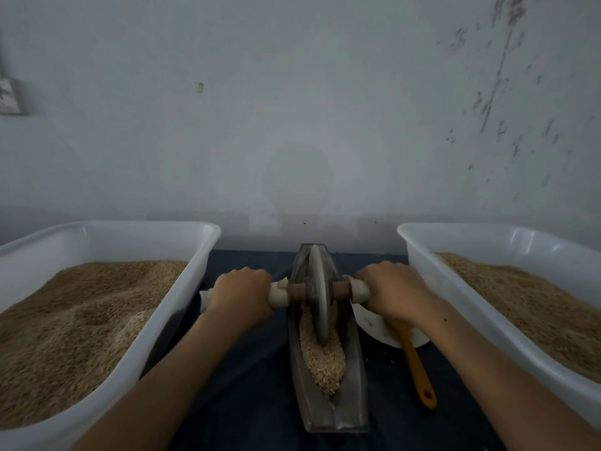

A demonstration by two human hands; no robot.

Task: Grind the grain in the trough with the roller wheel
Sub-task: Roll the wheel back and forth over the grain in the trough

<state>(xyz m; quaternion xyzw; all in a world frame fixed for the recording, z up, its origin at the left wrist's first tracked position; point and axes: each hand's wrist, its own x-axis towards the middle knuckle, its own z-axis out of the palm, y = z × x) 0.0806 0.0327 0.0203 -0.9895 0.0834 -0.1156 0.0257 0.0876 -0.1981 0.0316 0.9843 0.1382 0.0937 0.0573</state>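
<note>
A long grey boat-shaped trough [353,402] lies lengthwise in the middle of the dark table. Pale grain [323,359] fills its near half. The grey roller wheel [319,294] stands upright in the trough's far half, its lower edge in the grain. A brown axle [341,289] runs through the wheel, with cloth-wrapped ends. My left hand [242,292] grips the left wrapped end and my right hand [392,289] grips the right one.
A white bin [182,229] of brown grain stands at the left and another white bin [455,231] at the right. A white bowl [377,330] with an orange-handled spatula [419,372] sits right of the trough. A grey wall rises just behind.
</note>
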